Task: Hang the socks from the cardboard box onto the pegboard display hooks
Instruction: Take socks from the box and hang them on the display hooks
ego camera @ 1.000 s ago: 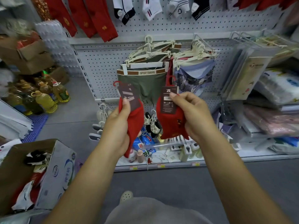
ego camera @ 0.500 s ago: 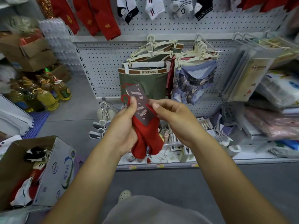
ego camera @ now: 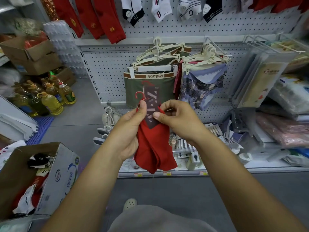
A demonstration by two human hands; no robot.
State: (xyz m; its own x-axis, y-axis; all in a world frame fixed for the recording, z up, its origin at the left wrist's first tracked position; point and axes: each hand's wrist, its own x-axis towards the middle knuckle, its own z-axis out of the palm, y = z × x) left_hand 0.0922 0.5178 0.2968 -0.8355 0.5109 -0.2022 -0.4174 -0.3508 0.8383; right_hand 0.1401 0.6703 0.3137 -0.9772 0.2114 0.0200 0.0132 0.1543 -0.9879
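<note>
Both hands meet at chest height in front of the pegboard (ego camera: 108, 72), closed on one bundle of red socks (ego camera: 154, 153). The left hand (ego camera: 130, 133) grips the bundle from the left. Its fingers are curled round behind the upper part of the fabric and out of sight, and its thumb stands up along the left edge of the dark card tag (ego camera: 150, 106). The thumb tip is just below a red plastic hook (ego camera: 139, 95). A second red hook shows above the top of the tag, against a pair of olive briefs (ego camera: 133, 91) hanging on the board.

The right hand (ego camera: 179, 122) comes in from the right and pinches the tag. Its thumb is pressed flat on the lower right of the card, the forefinger is bent over the top of the socks' cuffs, and the other fingers are curled in behind. Whether those back fingers also touch the fabric cannot be told.

The socks hang loose below both hands, clear of the board and of the shelf (ego camera: 225, 169) behind them, with neither hook on a peg.

The cardboard box (ego camera: 57, 180) stands open on the floor (ego camera: 80, 124) at the lower left, well apart from the hands. More socks (ego camera: 38, 160), black, white and red, lie inside it. Along the top of the pegboard hang rows of long red socks (ego camera: 107, 19) and white and black ankle socks (ego camera: 160, 9).
</note>
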